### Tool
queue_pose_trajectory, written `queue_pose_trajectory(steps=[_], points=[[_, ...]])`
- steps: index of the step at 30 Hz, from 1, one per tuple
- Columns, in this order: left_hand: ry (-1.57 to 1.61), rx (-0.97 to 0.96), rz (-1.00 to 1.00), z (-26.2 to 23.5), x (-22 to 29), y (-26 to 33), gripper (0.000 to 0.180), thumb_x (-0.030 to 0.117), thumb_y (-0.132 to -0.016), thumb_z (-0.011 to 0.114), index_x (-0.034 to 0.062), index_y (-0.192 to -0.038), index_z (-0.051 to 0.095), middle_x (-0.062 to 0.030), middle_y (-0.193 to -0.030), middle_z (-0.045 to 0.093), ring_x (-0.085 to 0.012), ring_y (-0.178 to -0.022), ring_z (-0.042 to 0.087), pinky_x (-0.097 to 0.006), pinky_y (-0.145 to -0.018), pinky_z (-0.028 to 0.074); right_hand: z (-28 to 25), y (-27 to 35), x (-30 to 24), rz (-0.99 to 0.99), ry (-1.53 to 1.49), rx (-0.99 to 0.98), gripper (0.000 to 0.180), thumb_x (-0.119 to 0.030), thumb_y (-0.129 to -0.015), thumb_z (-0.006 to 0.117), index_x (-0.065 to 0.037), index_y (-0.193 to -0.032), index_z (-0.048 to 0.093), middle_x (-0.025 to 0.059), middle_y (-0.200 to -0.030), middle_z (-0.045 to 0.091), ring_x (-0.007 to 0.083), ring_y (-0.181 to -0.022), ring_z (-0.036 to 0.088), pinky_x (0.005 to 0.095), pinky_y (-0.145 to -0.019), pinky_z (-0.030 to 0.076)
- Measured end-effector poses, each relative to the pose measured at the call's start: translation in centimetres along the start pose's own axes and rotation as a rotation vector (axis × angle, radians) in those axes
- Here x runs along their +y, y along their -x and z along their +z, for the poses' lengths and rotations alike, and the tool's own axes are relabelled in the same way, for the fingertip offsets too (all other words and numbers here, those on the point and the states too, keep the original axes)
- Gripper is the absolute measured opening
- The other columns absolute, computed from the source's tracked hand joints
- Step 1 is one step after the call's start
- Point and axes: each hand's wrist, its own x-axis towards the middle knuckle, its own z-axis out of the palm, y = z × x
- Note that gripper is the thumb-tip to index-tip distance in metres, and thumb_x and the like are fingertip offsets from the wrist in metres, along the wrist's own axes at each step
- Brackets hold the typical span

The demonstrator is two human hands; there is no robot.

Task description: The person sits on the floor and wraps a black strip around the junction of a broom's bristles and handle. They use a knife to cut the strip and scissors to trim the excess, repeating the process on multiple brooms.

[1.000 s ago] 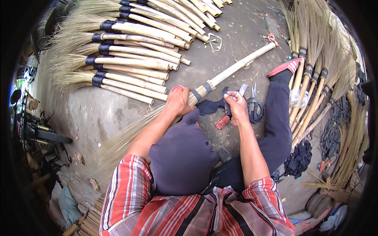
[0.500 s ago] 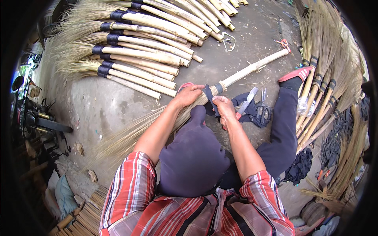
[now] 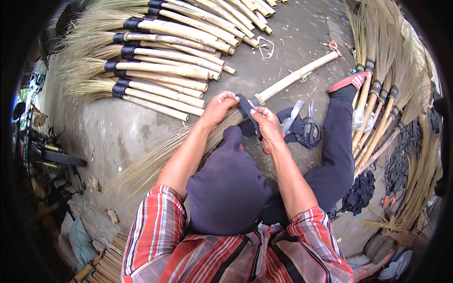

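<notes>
A broom lies slantwise before me, its pale bamboo handle (image 3: 299,75) toward the upper right and its straw bristles (image 3: 146,165) toward the lower left. Fingertips of my left hand (image 3: 220,109) pinch the upper end of a dark cloth strip (image 3: 245,105) that crosses the broom where straw meets handle. My right hand (image 3: 270,127) grips the same strip lower down, on the near side of the broom. A greyish band (image 3: 255,100) circles the joint just beside the strip. My knee (image 3: 229,188) hides part of the bristles.
Rows of brooms with black bindings (image 3: 160,70) lie at the upper left. More brooms (image 3: 377,104) stand at the right beside my foot (image 3: 348,82). Scissors (image 3: 310,111), a pale blade (image 3: 293,115) and dark cloth (image 3: 302,134) lie right of my right hand.
The whole view has shifted slightly. My left fingers now pinch the strip's upper end, where before they stretched across beside it. My right hand keeps its grip.
</notes>
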Motion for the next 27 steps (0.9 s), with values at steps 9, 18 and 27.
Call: queue_pose_trajectory(steps=[9, 18, 27], points=[[-0.327, -0.405, 0.033, 6.0, 14.1, 5.5, 0.080, 0.074, -0.094, 0.065, 0.0060, -0.135, 0.066, -0.0099, -0.125, 0.073, -0.0173, -0.113, 0.066, -0.039, -0.103, 0.052, 1.8, 8.5, -14.4, -0.465, -0.130, -0.308, 0.027, -0.017, -0.104, 0.070, 0.001, -0.124, 0.069, 0.0055, -0.108, 0.074, 0.0090, -0.094, 0.070, 0.0234, -0.086, 0.056], [-0.254, -0.402, 0.733, 17.4, 26.7, 15.2, 0.030, 0.026, -0.097, 0.080, 0.0044, -0.118, 0.075, -0.0022, -0.101, 0.076, -0.0090, -0.090, 0.071, -0.025, -0.080, 0.058, 0.6, 19.2, -24.8, -0.978, -0.173, -0.430, 0.022, -0.011, -0.104, 0.068, -0.003, -0.124, 0.072, 0.0064, -0.113, 0.077, 0.0111, -0.103, 0.073, 0.0244, -0.096, 0.057], [-0.260, -0.480, 1.282, 20.3, 33.7, 24.3, 0.023, 0.017, -0.107, 0.066, 0.0033, -0.125, 0.068, -0.0068, -0.112, 0.075, -0.0159, -0.098, 0.075, -0.036, -0.088, 0.064, -7.2, 15.3, -18.6, -0.854, 0.980, -0.292, 0.031, -0.030, -0.104, 0.072, -0.002, -0.118, 0.073, 0.0033, -0.102, 0.073, 0.0130, -0.092, 0.067, 0.0306, -0.084, 0.052]])
